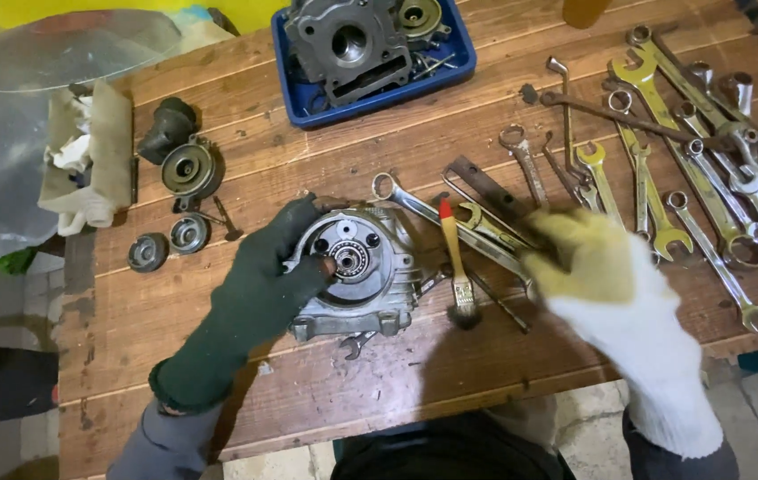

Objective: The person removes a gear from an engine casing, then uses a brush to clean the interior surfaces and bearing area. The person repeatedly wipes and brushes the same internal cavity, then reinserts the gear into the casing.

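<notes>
Nearest the camera, the left hand point(254, 284), in a dark green glove, rests on the grey metal engine casing point(356, 276) that sits on the wooden workbench point(325, 400), its fingers curled around the casing's left rim and the thumb pressed close to the round bearing point(350, 260) at the centre of the open face. The right hand point(605, 284), in a white glove with a yellow palm, is blurred; it hovers over the bench to the right of the casing, fingers loosely bent toward the tools, and whether it grips anything cannot be told, though it seems to touch the end of a flat wrench point(477, 233). Between the two hands lies a small brush point(457, 267) with a yellow handle and red tip, bristles pointing toward the person. A small spanner point(356, 342) pokes out from under the casing's near edge. Further right, a spread of combination wrenches point(681, 169) lies fanned across the boards. To the left sit several round metal parts point(185, 191) and a bundle of rags point(85, 156). At the far edge a blue tray point(308, 93) holds another grey engine block point(352, 40)
</notes>
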